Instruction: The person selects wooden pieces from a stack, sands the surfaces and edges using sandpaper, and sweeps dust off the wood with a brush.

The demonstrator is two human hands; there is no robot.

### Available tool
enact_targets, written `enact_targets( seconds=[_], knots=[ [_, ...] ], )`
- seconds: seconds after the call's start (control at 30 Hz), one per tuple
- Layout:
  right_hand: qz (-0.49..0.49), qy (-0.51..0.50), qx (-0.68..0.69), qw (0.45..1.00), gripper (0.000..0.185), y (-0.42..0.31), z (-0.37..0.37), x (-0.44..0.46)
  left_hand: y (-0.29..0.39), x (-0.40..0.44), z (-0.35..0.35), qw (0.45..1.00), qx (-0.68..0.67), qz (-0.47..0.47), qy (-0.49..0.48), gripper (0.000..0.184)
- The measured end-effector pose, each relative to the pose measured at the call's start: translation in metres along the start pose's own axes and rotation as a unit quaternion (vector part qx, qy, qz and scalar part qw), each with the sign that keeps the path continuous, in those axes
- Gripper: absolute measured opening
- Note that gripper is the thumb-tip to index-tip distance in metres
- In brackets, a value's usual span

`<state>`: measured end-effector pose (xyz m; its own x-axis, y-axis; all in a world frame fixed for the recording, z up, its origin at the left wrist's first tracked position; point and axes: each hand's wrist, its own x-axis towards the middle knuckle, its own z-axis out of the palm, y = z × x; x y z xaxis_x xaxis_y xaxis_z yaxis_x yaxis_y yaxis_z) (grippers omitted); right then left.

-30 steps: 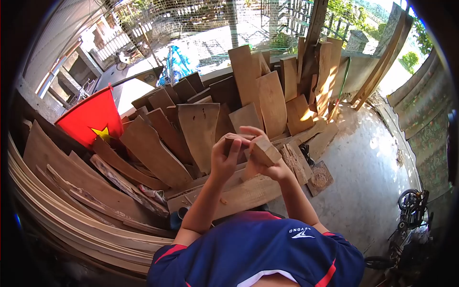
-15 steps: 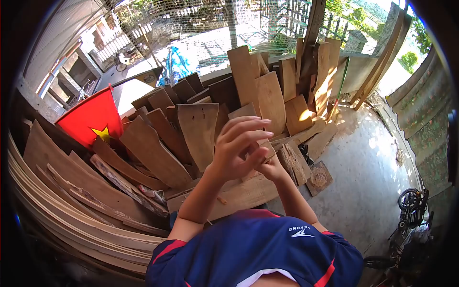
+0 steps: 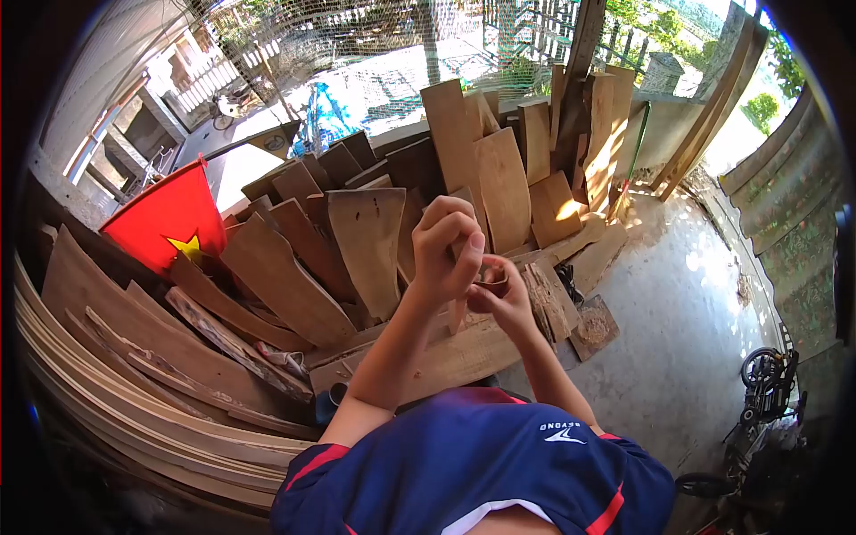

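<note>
Curled from its earlier spread, the left hand (image 3: 448,252) is bent inward, any hold impossible to tell; just beside it, a brown piece (image 3: 493,285) is held in the right hand (image 3: 506,301).

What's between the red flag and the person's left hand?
In the head camera's view, several leaning wooden boards stand between the red flag and the left hand.

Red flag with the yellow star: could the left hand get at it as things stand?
Probably not from here: the red flag is off to the left, and leaning boards stand between it and the left hand.
</note>
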<state>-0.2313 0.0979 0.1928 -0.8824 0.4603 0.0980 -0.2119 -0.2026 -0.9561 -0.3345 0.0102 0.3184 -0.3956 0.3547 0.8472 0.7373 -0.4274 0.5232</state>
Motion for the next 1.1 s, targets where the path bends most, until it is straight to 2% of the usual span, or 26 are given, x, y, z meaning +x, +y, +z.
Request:
enact_targets(
  seconds=[0.03, 0.1, 0.13, 0.27, 0.33, 0.4, 0.43, 0.5, 0.53, 0.57, 0.6, 0.63, 0.7, 0.77, 0.9, 1.0, 1.1],
  knots=[
    [-0.034, 0.017, 0.003, 0.999, 0.047, 0.006, 0.009, -0.004, -0.003, 0.0, 0.001, 1.0, -0.011, -0.004, 0.014, 0.006],
    [0.04, 0.022, 0.084, 0.995, 0.038, 0.016, 0.021, -0.014, -0.008, 0.0, 0.002, 1.0, -0.008, 0.008, 0.022, 0.006],
    [0.027, 0.054, 0.077, 0.995, 0.026, 0.022, 0.026, -0.016, -0.009, 0.0, 0.002, 0.999, -0.006, 0.02, 0.028, 0.007],
    [0.0, 0.119, 0.049, 0.992, 0.019, 0.026, 0.012, -0.004, -0.007, 0.001, 0.004, 0.999, 0.01, 0.0, 0.041, 0.007],
    [-0.061, 0.197, -0.087, 0.975, 0.024, 0.023, -0.002, 0.008, -0.011, 0.001, 0.005, 0.999, 0.02, 0.016, 0.04, 0.006],
    [-0.019, 0.296, -0.09, 0.951, 0.02, 0.013, -0.01, 0.023, -0.007, 0.001, 0.009, 0.999, 0.017, 0.02, 0.041, 0.005],
    [-0.02, 0.296, -0.09, 0.951, 0.02, 0.017, -0.014, 0.024, -0.002, 0.0, 0.011, 0.999, 0.016, 0.002, 0.033, 0.008],
    [-0.069, 0.244, -0.144, 0.957, 0.017, 0.03, -0.02, 0.025, 0.0, -0.002, 0.016, 1.0, 0.018, 0.002, 0.024, 0.013],
    [0.044, 0.166, -0.048, 0.984, 0.013, 0.013, -0.013, 0.018, 0.001, -0.003, 0.018, 1.0, 0.019, 0.002, 0.024, 0.013],
    [-0.075, 0.141, -0.154, 0.975, 0.012, 0.056, -0.022, 0.025, 0.004, -0.004, 0.02, 1.0, 0.002, -0.002, 0.021, 0.008],
    [0.04, 0.042, -0.007, 0.998, 0.011, 0.025, -0.005, 0.01, 0.006, -0.006, 0.022, 1.0, -0.015, -0.005, 0.017, 0.004],
    [-0.027, 0.042, -0.064, 0.997, 0.01, 0.015, 0.01, 0.001, 0.005, -0.007, 0.023, 1.0, -0.011, 0.003, 0.013, 0.004],
    [-0.04, 0.061, -0.065, 0.995, 0.01, 0.03, 0.01, -0.004, 0.006, -0.009, 0.024, 1.0, -0.02, -0.002, 0.013, 0.004],
    [0.066, 0.067, 0.154, 0.984, 0.012, 0.028, 0.009, -0.007, 0.006, -0.008, 0.025, 0.999, -0.03, -0.006, 0.013, 0.004],
    [0.077, 0.025, 0.152, 0.985, 0.016, 0.026, 0.005, -0.01, 0.003, -0.003, 0.02, 1.0, -0.015, 0.006, 0.014, 0.003],
    [0.027, -0.01, 0.164, 0.986, 0.031, -0.002, 0.014, -0.014, -0.003, -0.003, 0.016, 0.999, -0.009, 0.022, 0.025, 0.003],
    [-0.032, -0.044, 0.133, 0.99, 0.034, -0.033, 0.021, -0.018, -0.003, -0.002, 0.012, 0.999, -0.009, 0.023, 0.034, 0.003]
  ],
)
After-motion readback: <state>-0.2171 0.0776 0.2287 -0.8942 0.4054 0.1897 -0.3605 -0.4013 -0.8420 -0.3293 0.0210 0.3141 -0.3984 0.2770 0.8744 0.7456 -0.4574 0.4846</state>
